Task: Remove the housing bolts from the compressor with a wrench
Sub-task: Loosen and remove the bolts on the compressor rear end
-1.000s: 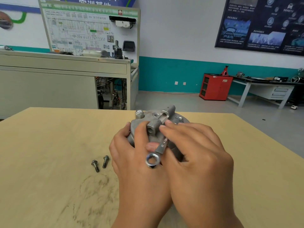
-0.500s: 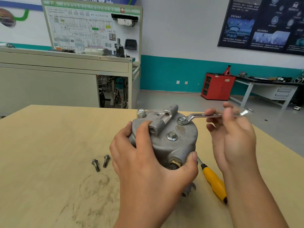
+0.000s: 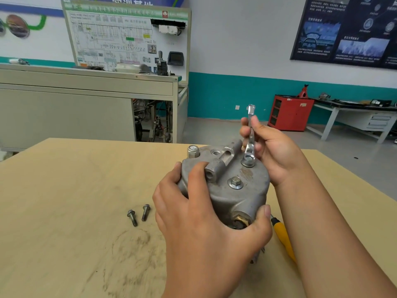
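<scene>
The grey cast-metal compressor (image 3: 225, 190) stood on the pale wooden tabletop (image 3: 64, 201). The grip of the left hand (image 3: 199, 222) was wrapped around its near side. The right hand (image 3: 277, 151) pinched in its grip a slim silver wrench (image 3: 250, 136), with the ring end on a hexagonal steel bolt (image 3: 248, 161) atop the compressor. Two loose grey bolts (image 3: 132, 217) lay left of the compressor.

The wall (image 3: 236, 39) was white above a teal band (image 3: 225, 97); a dark poster (image 3: 348, 33) hung at upper right; a wiring-diagram board (image 3: 120, 37) stood on a long beige cabinet (image 3: 64, 112) at left; a red cabinet (image 3: 290, 112) and a white table (image 3: 380, 122) stood on the grey floor (image 3: 214, 130) beyond the pale wooden bench (image 3: 53, 201).
</scene>
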Action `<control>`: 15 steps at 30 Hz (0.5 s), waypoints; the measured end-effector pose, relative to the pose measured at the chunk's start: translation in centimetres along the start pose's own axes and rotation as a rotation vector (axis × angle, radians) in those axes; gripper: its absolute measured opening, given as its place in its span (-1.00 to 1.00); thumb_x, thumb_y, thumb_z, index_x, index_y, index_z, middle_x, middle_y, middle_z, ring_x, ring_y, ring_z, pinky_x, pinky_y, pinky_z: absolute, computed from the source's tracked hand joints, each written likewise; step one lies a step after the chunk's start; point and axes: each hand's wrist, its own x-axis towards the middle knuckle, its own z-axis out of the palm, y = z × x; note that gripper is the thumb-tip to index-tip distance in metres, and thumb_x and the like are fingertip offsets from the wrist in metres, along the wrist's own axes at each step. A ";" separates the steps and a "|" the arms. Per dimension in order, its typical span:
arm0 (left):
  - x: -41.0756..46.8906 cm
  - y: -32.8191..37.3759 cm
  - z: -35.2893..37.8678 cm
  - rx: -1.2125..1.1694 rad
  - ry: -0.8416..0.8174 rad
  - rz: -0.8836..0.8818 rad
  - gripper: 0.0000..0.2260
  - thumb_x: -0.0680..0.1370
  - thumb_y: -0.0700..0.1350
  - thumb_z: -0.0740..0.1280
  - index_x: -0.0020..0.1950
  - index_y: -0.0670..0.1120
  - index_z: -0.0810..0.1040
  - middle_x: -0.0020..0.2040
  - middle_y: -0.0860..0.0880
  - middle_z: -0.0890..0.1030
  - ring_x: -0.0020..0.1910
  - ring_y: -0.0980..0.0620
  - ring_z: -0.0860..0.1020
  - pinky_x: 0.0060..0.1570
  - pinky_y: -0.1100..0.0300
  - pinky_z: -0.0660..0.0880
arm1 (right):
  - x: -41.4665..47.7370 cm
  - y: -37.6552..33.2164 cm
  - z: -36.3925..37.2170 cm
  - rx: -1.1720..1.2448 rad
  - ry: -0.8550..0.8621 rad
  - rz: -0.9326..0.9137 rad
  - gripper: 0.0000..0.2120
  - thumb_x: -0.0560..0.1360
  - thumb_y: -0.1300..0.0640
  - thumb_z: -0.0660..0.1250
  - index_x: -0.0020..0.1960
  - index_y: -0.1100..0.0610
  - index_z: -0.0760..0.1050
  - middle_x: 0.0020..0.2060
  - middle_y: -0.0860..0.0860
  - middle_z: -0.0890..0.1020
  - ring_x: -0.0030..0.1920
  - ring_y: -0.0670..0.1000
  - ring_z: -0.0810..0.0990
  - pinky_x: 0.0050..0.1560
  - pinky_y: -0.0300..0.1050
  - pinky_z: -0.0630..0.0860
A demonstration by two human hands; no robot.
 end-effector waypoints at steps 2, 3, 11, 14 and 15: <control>0.0 0.0 0.0 0.004 -0.009 -0.005 -0.20 0.09 0.39 0.21 0.30 0.12 0.40 0.26 -0.01 0.26 0.33 0.04 0.16 0.31 -0.09 0.29 | 0.2 -0.2 0.3 0.208 0.045 0.003 -0.77 0.64 0.13 0.09 -0.14 0.16 0.39 -0.48 -0.05 0.53 -0.64 -0.20 0.37 -0.64 -0.43 0.25; 0.0 0.0 0.0 0.001 -0.011 -0.009 -0.20 0.09 0.39 0.21 0.30 0.13 0.40 0.26 0.01 0.25 0.34 0.04 0.15 0.31 -0.09 0.29 | 0.0 -0.4 0.4 0.310 0.086 -0.026 -0.76 0.63 0.14 0.10 -0.18 0.16 0.38 -0.47 -0.02 0.54 -0.63 -0.19 0.40 -0.63 -0.43 0.28; 0.0 0.0 0.2 -0.015 0.012 0.001 -0.22 0.09 0.39 0.22 0.28 0.15 0.39 0.25 0.05 0.24 0.33 0.06 0.15 0.31 -0.09 0.30 | -7.5 1.1 0.5 -0.433 0.274 -0.892 -0.82 0.49 0.01 0.30 -0.14 0.13 0.51 -0.31 -0.01 0.66 -0.37 -0.02 0.65 -0.35 -0.21 0.57; 0.0 0.0 0.0 -0.020 0.005 -0.001 -0.22 0.10 0.39 0.23 0.28 0.13 0.40 0.25 0.02 0.26 0.33 0.04 0.17 0.33 -0.09 0.28 | -10.1 1.9 0.4 -0.930 0.234 -1.188 -0.94 0.50 0.08 0.35 -0.14 0.03 0.54 -0.29 -0.10 0.63 -0.22 -0.08 0.64 -0.19 -0.12 0.57; 0.0 0.0 0.0 -0.022 -0.002 -0.005 -0.22 0.09 0.39 0.23 0.29 0.14 0.40 0.26 0.02 0.26 0.34 0.04 0.17 0.34 -0.09 0.27 | -10.6 2.1 0.5 -1.048 0.205 -1.247 -0.96 0.49 0.13 0.37 -0.14 0.06 0.55 -0.26 -0.08 0.63 -0.18 -0.10 0.62 -0.12 -0.17 0.55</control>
